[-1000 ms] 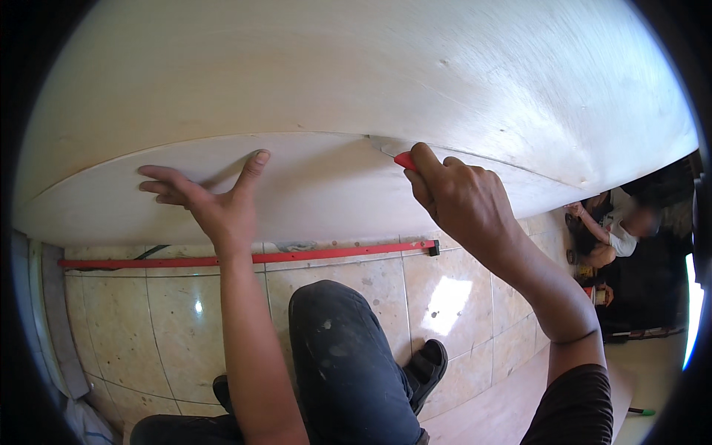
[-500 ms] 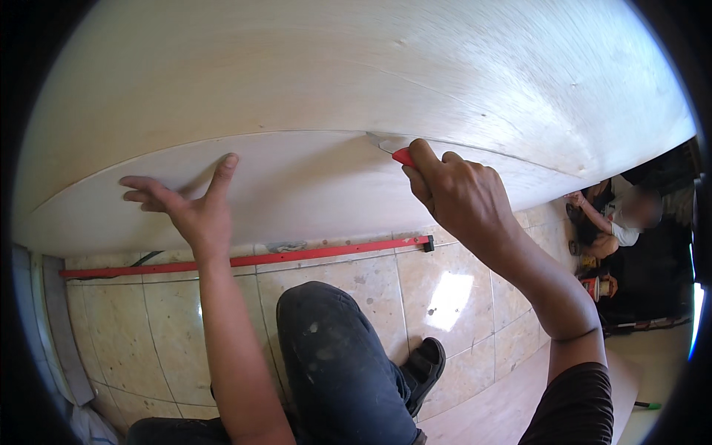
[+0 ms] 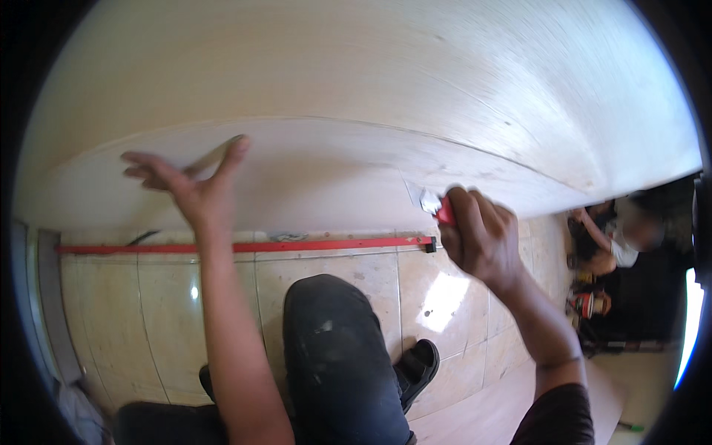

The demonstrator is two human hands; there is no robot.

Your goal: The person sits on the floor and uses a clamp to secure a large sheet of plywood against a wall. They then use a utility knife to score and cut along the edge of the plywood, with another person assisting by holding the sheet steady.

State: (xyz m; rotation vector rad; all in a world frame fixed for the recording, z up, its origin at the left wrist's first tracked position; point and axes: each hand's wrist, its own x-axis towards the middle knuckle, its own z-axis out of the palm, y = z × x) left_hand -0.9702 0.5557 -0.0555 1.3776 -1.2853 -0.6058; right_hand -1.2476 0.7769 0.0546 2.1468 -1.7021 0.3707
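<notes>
A large pale plywood sheet (image 3: 371, 81) fills the upper half of the view. Below a curved cut line, a narrower strip (image 3: 311, 178) of it sags toward me. My left hand (image 3: 194, 191) presses flat on that strip with fingers spread. My right hand (image 3: 480, 239) is closed around a red utility knife (image 3: 437, 208); its blade touches the strip's lower right edge. My knee in dark trousers (image 3: 334, 348) sits below, between both arms.
A long red straightedge (image 3: 245, 245) lies on the beige tiled floor (image 3: 141, 304) under the sheet's edge. Another person (image 3: 630, 233) crouches at the far right beside a small orange object (image 3: 589, 304). My dark shoe (image 3: 417, 363) rests on the tiles.
My right hand has drawn the knife down and right, from the curved cut line to the strip's lower edge. The left hand stays spread on the strip, which now sags lower.
</notes>
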